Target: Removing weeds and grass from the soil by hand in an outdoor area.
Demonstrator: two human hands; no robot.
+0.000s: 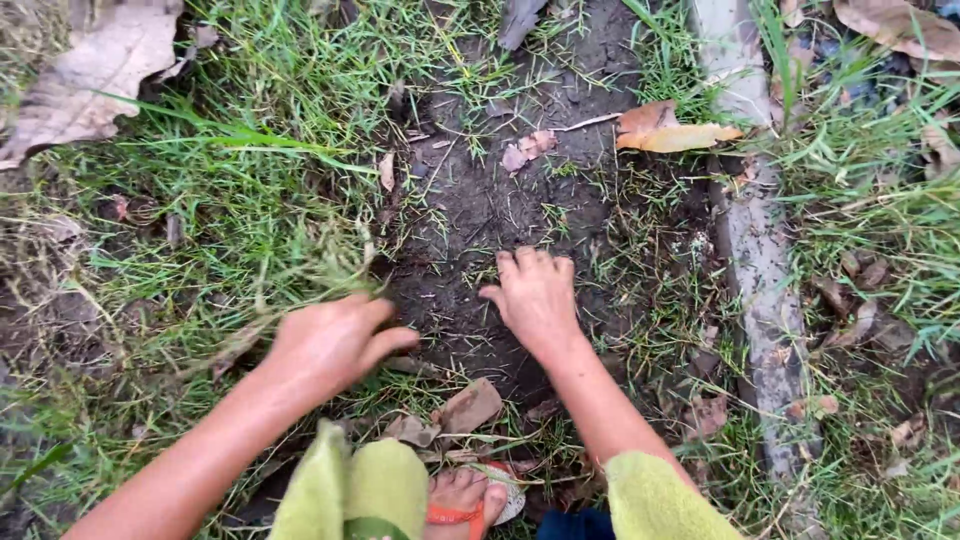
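My left hand [330, 340] is closed around a blurred tuft of grass [310, 265] at the left edge of a patch of dark bare soil [500, 200]. My right hand [535, 295] lies palm down on that soil, fingers curled into short grass blades just ahead of it. Whether the right hand grips anything is hidden by the fingers. Both forearms reach in from the bottom of the view.
Thick green grass [230, 180] covers the left side. A pale concrete strip [760, 250] runs down the right. Dry brown leaves [670, 130] lie around. My foot in an orange sandal [465, 505] and yellow-green cloth [350, 490] sit at the bottom.
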